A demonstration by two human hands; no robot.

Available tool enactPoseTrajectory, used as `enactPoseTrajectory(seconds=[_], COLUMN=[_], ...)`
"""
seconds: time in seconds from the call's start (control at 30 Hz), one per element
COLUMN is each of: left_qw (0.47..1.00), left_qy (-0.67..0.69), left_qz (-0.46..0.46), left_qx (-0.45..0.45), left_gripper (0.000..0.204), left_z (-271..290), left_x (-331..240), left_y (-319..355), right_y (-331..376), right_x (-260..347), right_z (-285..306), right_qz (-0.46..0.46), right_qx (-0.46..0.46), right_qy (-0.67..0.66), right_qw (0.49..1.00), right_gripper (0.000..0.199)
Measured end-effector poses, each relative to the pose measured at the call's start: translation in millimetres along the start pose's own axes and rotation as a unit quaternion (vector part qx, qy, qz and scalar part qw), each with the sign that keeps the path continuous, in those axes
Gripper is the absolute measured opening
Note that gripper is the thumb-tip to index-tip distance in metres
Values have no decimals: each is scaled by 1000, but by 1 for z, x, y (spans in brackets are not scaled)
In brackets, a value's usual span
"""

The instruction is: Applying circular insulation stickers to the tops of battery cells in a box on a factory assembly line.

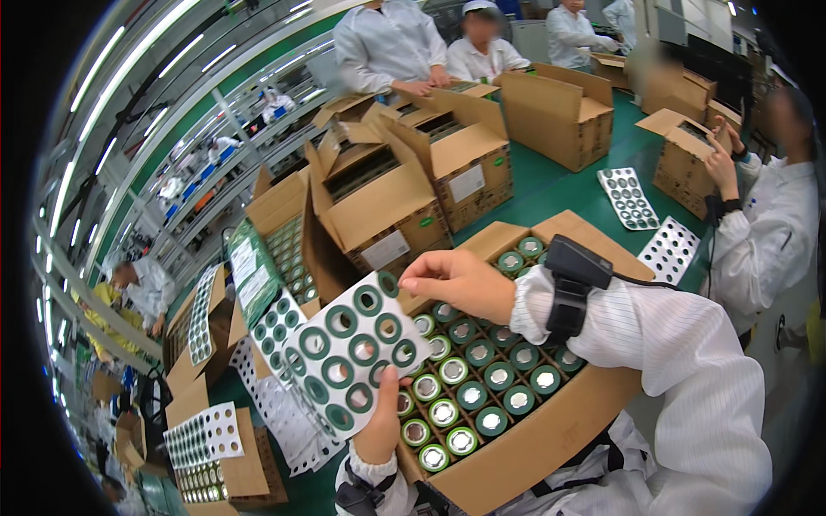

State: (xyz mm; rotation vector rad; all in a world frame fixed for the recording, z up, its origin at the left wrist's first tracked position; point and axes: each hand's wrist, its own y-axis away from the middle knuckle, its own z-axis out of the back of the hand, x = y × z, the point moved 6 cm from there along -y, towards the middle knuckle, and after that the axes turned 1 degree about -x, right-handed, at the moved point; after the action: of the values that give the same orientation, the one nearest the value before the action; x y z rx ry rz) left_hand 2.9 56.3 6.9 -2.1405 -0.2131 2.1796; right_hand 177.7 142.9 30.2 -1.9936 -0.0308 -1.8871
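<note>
My left hand (379, 430) grips the lower edge of a white sheet of green ring stickers (341, 371), thumb on its face. At the sheet's upper right corner, my right hand (469, 285) pinches with thumb and forefinger at a green ring sticker (388, 283). Under both hands is an open cardboard box (525, 447) of upright cylindrical battery cells (472, 395) in a cardboard divider grid. Many cells to the right have dark green rings on top; several along the left show bright green rims. My right forearm hides part of the box.
More sticker sheets (280, 413) lie left of the box, beside a green plastic packet (254, 271). Open cartons (387, 215) crowd the far side of the green table (559, 193). Two sheets (627, 199) lie at the right. Co-workers (757, 215) stand at the right and far side.
</note>
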Motion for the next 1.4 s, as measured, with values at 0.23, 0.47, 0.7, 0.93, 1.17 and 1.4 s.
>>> enactPoseTrajectory(seconds=[0.23, 0.47, 0.7, 0.93, 1.17, 1.4], left_qw=[999, 991, 989, 987, 989, 993], left_qy=[-47, -103, 2, 10, 73, 29], left_qz=[-5, -50, -106, -81, -38, -88], left_qx=[8, 73, 103, 136, 124, 72], left_gripper=[17, 30, 28, 29, 27, 31], left_z=[9, 1, -8, -8, -7, -3], left_x=[-5, 14, -1, 4, 4, 7], left_y=[3, -7, -3, -4, -4, -3], right_y=[-8, 1, 5, -1, 4, 12], right_x=[1, 14, 13, 9, 26, 34], right_z=[-2, 7, 7, 7, 6, 3], right_qz=[-1, -4, -24, -23, 45, 120], right_qx=[-38, -70, -70, -61, -66, -47], right_qy=[19, 41, 22, 41, 95, 95], right_qw=[999, 997, 997, 997, 992, 987], right_gripper=[21, 17, 10, 9, 8, 10])
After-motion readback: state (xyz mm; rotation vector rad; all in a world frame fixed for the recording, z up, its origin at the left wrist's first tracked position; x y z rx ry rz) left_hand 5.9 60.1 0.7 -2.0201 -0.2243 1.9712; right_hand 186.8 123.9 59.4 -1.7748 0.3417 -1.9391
